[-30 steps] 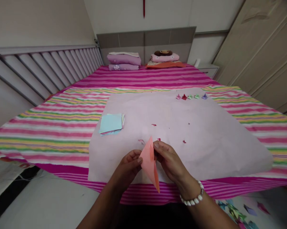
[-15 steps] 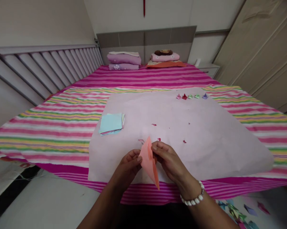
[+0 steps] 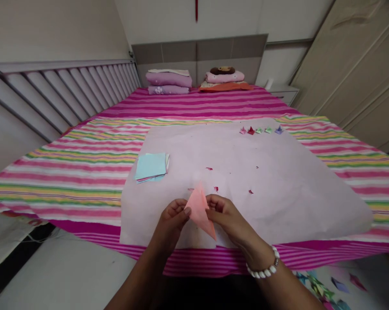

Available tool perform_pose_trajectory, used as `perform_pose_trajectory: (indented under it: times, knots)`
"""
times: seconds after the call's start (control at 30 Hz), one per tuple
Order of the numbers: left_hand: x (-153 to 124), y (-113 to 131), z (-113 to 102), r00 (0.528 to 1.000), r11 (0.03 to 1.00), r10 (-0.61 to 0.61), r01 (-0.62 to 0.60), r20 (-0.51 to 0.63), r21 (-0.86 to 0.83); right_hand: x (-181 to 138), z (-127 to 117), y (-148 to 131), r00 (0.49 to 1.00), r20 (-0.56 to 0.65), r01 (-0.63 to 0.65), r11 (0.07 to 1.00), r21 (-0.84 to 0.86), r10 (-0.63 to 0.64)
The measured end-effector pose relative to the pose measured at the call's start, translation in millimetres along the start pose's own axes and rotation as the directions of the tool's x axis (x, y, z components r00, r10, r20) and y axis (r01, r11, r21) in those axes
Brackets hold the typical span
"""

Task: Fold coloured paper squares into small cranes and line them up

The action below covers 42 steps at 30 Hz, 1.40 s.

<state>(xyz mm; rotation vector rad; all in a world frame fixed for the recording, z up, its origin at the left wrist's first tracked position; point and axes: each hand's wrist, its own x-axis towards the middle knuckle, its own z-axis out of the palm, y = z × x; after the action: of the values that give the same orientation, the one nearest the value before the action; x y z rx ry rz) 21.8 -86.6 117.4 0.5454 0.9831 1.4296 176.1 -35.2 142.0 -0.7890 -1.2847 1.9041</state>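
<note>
A folded orange-pink origami paper is held up in front of me over the near edge of a large pale sheet. My left hand pinches its left edge, with the thumb on the near face. On the opposite side my right hand, with a white bead bracelet at the wrist, pinches the right edge. Fingers behind the paper are partly hidden. Just beyond it lie small dark-red paper scraps.
A stack of square papers, light blue on top, lies on the sheet's left. Several small folded paper pieces stand in a row at the far right. More folded papers lie below the bed at lower right. Folded bedding sits by the headboard.
The orange-pink paper has turned so its broad face shows more, and its lower tip has risen. The layers that stood apart on its right side now lie closer together. Both hands keep their grip.
</note>
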Motion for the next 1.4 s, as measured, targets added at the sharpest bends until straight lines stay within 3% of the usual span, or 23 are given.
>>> perform_pose_trajectory:
  times: [0.1,0.2,0.3,0.57,0.67,0.8,1.07,1.13,1.23,1.3,1.4]
  knots:
    - [0.6,-4.1,0.4,0.994,0.992,0.081,-0.073,-0.074,0.099,1.4,3.5,5.0,0.999,-0.008,0.040,0.996,-0.084,-0.041]
    - [2.7,-7.6,0.2,0.971,0.950,0.203,-0.164,-0.125,0.267,3.0,6.8,10.7,0.986,-0.095,0.102,0.948,-0.301,-0.136]
    - [4.1,-9.4,0.8,0.964,0.892,0.253,-0.197,-0.087,0.407,3.8,8.0,15.8,0.966,-0.127,0.135,0.859,-0.494,-0.225]
    - [-6.3,-6.7,13.1,0.951,0.738,0.308,-0.258,0.029,0.624,6.1,7.0,22.3,0.928,-0.103,0.193,0.702,-0.686,-0.357]
    - [-5.6,-7.8,13.9,0.930,0.661,0.361,-0.308,0.069,0.685,8.0,6.4,26.6,0.923,-0.095,0.213,0.702,-0.680,-0.372]
    - [4.2,-9.6,7.9,0.908,0.576,0.417,-0.295,0.036,0.762,11.6,3.4,33.6,0.925,-0.120,0.192,0.717,-0.670,-0.360]
    - [17.0,-7.6,-3.0,0.899,0.586,0.437,-0.287,0.003,0.757,20.5,-8.4,42.6,0.912,-0.232,0.116,0.755,-0.646,-0.339]
    - [18.2,-7.0,-3.2,0.913,0.606,0.407,-0.280,0.013,0.745,23.0,-9.7,42.4,0.922,-0.256,0.104,0.822,-0.560,-0.291]
    - [19.9,-4.0,-3.1,0.949,0.684,0.316,-0.236,0.011,0.690,26.3,-12.0,41.7,0.944,-0.308,0.022,0.956,-0.291,-0.116]
    - [20.3,-0.1,-3.1,0.976,0.746,0.218,-0.177,0.016,0.642,27.7,-14.4,41.1,0.948,-0.318,-0.034,0.989,-0.142,-0.013]
    - [19.4,7.0,-4.5,0.995,0.836,0.060,-0.093,0.078,0.541,28.1,-18.2,39.2,0.950,-0.311,-0.055,0.996,-0.065,0.033]
